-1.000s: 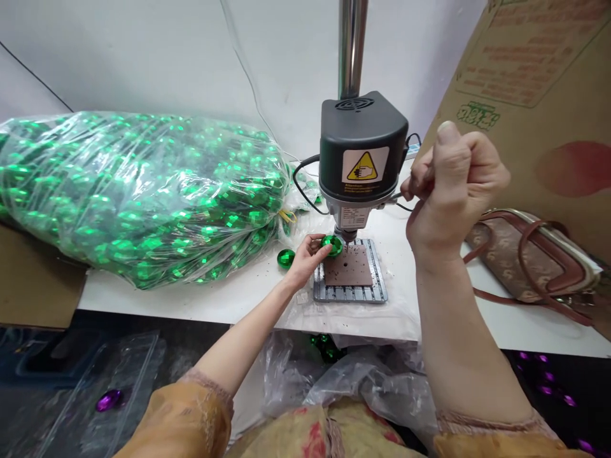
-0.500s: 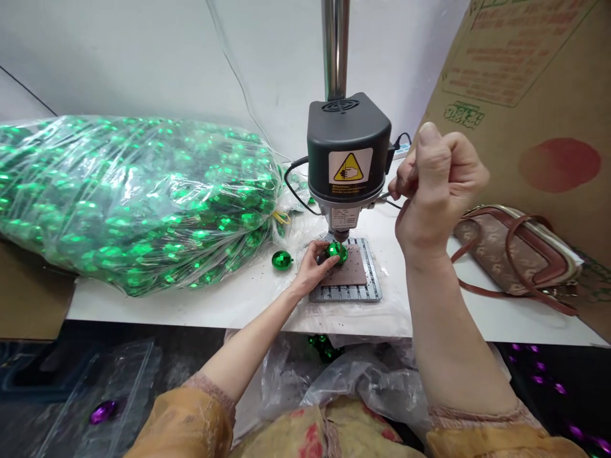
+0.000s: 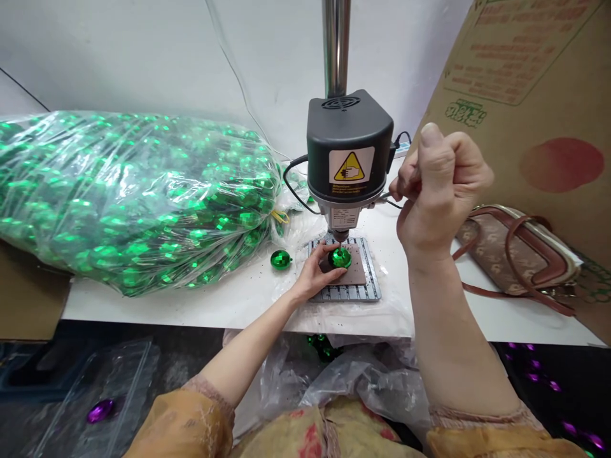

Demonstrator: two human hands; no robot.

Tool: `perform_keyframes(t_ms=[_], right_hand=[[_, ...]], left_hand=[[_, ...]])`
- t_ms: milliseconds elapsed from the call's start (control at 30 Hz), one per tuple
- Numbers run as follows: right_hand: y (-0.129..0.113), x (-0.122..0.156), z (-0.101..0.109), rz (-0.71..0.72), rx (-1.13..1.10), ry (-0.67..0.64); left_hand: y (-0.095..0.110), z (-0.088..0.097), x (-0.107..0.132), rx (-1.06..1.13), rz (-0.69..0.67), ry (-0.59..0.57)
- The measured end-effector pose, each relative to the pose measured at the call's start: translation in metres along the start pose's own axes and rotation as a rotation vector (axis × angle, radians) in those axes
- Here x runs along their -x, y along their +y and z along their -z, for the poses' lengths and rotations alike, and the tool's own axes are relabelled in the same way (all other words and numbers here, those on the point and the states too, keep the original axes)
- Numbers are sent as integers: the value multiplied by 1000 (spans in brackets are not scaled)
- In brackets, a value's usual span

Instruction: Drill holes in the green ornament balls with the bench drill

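My left hand (image 3: 317, 275) grips a green faceted ornament (image 3: 340, 257) with its fingers, pressing it onto a brown pad (image 3: 357, 275) right below the bit of a small bench drill (image 3: 348, 146). The pad lies on a ribbed metal base plate (image 3: 367, 267). My right hand (image 3: 439, 187) is raised in a fist beside the drill head, its fingers pinching a thin black cord (image 3: 394, 203). A loose green ornament (image 3: 281, 259) lies on the table left of the plate, close to my left hand.
A large clear bag (image 3: 133, 203) full of green ornaments fills the table's left side. A brown handbag (image 3: 515, 254) and cardboard sheet (image 3: 534, 83) stand right. Plastic sheeting (image 3: 367, 381) hangs below the white table edge (image 3: 191, 310).
My left hand has moved the ornament rightward and down, from beside the bit to directly below it on the pad. My right hand stays raised and still.
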State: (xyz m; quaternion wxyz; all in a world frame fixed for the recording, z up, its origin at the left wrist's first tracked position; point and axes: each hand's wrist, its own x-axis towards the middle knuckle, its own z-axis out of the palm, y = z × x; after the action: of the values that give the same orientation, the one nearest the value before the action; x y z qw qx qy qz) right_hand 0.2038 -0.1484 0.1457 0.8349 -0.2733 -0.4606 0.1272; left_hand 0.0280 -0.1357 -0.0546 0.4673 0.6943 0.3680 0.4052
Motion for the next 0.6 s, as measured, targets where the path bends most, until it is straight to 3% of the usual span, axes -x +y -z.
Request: perform_keyframes(t_ms=[267, 600], right_hand=[[2, 26, 6, 123, -32, 67], [5, 40, 13, 184, -54, 44]], left_hand=[[-1, -4, -1, 16, -5, 30], [-3, -4, 0, 7, -21, 29]])
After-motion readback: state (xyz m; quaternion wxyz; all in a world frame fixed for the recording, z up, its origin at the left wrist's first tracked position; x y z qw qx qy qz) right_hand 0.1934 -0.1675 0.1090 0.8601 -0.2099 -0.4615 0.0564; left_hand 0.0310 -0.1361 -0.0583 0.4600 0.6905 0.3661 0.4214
